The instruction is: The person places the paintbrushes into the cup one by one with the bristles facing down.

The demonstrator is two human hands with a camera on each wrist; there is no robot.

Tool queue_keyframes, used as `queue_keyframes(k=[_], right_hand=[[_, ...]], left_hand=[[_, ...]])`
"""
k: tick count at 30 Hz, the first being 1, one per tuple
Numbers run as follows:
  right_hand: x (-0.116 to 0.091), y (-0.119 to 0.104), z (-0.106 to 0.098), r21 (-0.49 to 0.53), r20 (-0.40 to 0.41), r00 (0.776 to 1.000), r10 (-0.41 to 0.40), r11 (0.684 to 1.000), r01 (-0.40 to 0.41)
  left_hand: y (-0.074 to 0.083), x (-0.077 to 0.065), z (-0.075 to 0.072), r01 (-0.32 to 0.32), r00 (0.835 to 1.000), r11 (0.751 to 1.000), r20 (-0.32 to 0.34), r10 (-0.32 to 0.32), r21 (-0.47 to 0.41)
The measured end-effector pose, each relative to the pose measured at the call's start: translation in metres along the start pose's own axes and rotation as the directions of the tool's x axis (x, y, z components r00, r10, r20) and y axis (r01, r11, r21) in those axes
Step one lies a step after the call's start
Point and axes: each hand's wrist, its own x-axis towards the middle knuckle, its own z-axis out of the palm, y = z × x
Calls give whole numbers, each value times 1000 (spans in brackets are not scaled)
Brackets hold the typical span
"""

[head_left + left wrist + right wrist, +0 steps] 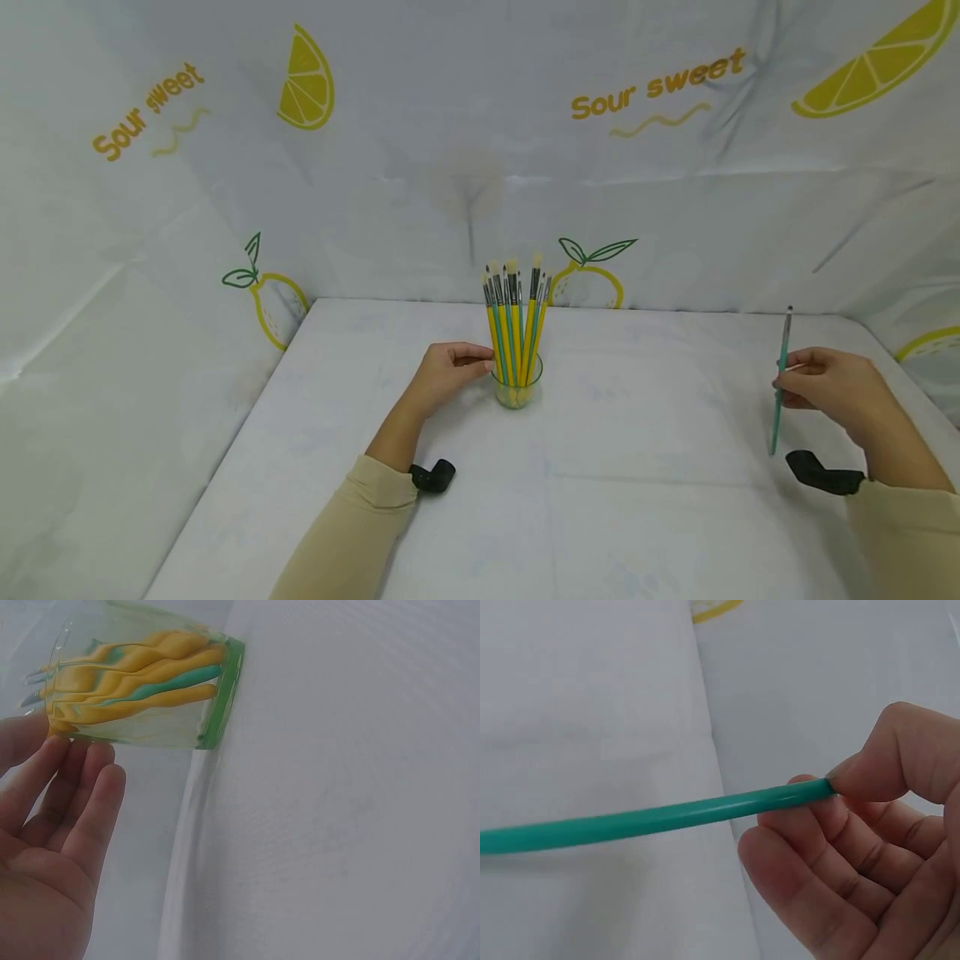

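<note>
A clear greenish glass cup (514,399) stands on the table, holding several paintbrushes (507,329) with yellow and teal handles, bristles up. My left hand (448,379) is at its left side; thumb and fingertips pinch the cup near the rim, as the left wrist view shows with the glass (150,735). Far to the right, my right hand (836,387) holds a thin teal paintbrush (785,337) nearly upright above the table, bristles at the top. In the right wrist view, the thumb and fingers pinch the teal handle (667,816), whose lower end points away from the hand.
A white cloth covers the table (637,533), whose far edge meets a white backdrop (465,125) printed with lemons and "Sour sweet". A black wrist device (435,477) sits on the left wrist, another black device (823,473) on the right.
</note>
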Motion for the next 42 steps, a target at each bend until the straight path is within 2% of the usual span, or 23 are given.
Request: queue_keyframes(k=[7,16,21,28,32,35,38,42], right_hand=[[-2,-42,17,139,-36,994,-99,985,103],[0,-83,47,330,-121,978,-169,923,200],[0,-103,58,470,-158,967,-198,847,250],[1,-135,76,668,-231,944,-234,668,329],[3,-153,91,668,-286,924,-252,639,381],[4,-165,102,620,-314,909,-273,667,414],[3,-177,111,603,-338,895,-292,663,444],[3,-190,120,615,-370,873,-316,621,486]], left_hand=[[-1,1,0,-3,1000,1000,-5,3,-3],[1,2,2,10,1000,1000,-5,-10,-7],[2,2,2,-2,1000,1000,-1,2,-1],[4,0,1,-10,1000,1000,-2,10,9],[2,1,1,-12,1000,1000,-2,12,9],[1,1,1,-14,1000,1000,-3,14,8],[0,2,0,-15,1000,1000,3,15,6],[0,1,-1,-5,1000,1000,11,5,11]])
